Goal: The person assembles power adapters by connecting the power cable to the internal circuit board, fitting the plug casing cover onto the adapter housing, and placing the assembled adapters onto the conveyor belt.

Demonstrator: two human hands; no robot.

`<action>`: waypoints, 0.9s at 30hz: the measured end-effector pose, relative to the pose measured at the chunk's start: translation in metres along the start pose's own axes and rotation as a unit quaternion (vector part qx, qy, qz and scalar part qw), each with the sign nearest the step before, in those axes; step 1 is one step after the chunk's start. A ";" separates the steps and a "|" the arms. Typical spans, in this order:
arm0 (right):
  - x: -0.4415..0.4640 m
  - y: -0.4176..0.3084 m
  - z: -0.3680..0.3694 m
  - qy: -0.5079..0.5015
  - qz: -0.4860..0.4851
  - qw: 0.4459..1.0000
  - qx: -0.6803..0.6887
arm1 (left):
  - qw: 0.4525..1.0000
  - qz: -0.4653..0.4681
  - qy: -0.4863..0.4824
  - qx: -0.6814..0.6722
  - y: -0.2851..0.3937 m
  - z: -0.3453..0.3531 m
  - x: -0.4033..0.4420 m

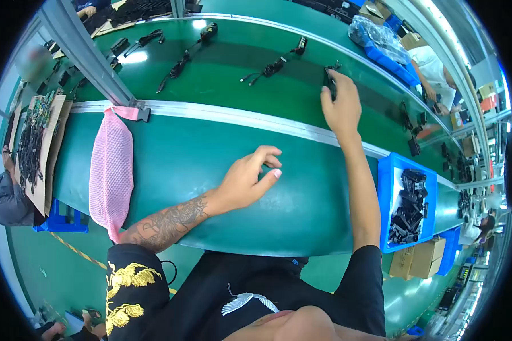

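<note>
My right hand reaches over the green conveyor belt, thumb and fingers around a black adapter with a cable. The hand hides most of that adapter. My left hand hovers above the green worktable. Its fingers are loosely curled, the thumb stands apart, and nothing is in it. Farther left on the belt are a bundled black cable with an adapter and another similar bundle.
A blue bin of black adapters stands right of my right arm. The pink mesh pouch lies at left, beside a metal post. Cardboard with black cables is at far left. Across the belt, a person's hand is near a blue tray.
</note>
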State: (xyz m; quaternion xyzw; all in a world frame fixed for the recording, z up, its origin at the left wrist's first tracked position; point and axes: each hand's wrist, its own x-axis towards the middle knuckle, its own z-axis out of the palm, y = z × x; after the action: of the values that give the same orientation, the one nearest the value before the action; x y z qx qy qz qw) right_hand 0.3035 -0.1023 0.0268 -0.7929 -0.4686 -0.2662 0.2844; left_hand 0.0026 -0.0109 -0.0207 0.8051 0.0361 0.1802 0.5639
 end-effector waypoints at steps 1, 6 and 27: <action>0.010 -0.002 0.013 -0.007 -0.040 0.999 -0.027 | 1.000 -0.005 0.001 -0.004 -0.001 0.001 0.000; 0.077 0.021 0.106 -0.121 0.116 0.982 -0.086 | 1.000 -0.012 -0.005 0.000 -0.003 -0.001 0.003; 0.110 0.046 0.079 0.003 0.244 0.789 0.564 | 0.996 0.076 0.038 -0.021 -0.023 0.009 0.006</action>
State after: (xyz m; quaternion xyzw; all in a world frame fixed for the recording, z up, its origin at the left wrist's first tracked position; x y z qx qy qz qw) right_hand 0.4026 -0.0001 0.0381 -0.5783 -0.3256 0.1214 0.7382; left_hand 0.0146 -0.0088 -0.0432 0.7863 -0.0074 0.2541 0.5632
